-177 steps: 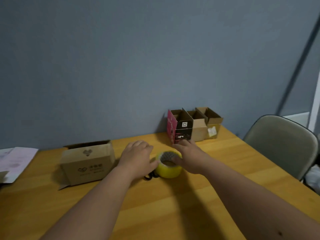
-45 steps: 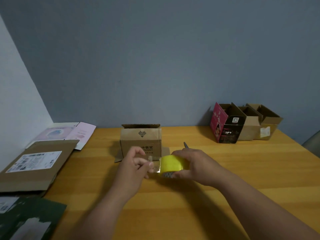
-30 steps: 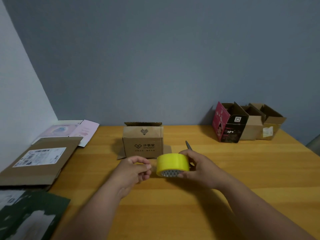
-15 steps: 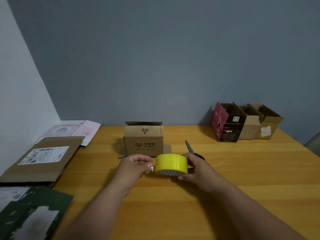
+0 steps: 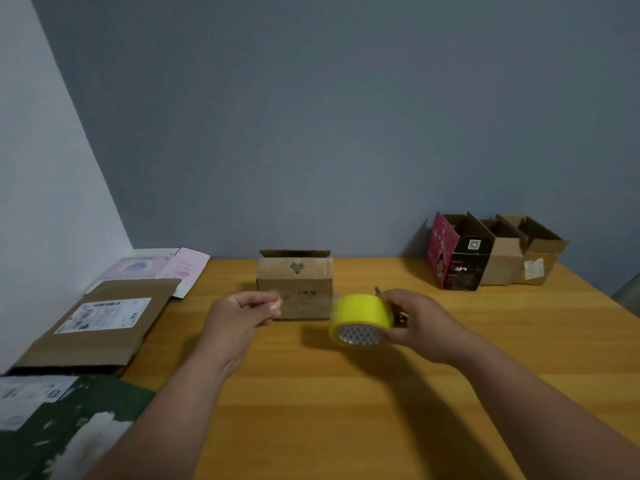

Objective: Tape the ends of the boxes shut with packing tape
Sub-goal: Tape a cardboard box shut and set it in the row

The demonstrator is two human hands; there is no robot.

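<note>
Head view: two hands pull clear tape off a yellow roll over a wooden table.

On the near left lie a green packet and a flat brown mailer. The left hand pinches the tape's loose end. The right hand grips the tape roll, held apart from the left. Just behind them sits a small brown box, its top flap up. Three open boxes stand far right by the wall.

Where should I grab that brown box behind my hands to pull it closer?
Take the brown box by its two short side walls, one hand from each side. Its top flap stands open at the back, so a grip from above would likely only catch loose cardboard.
</note>
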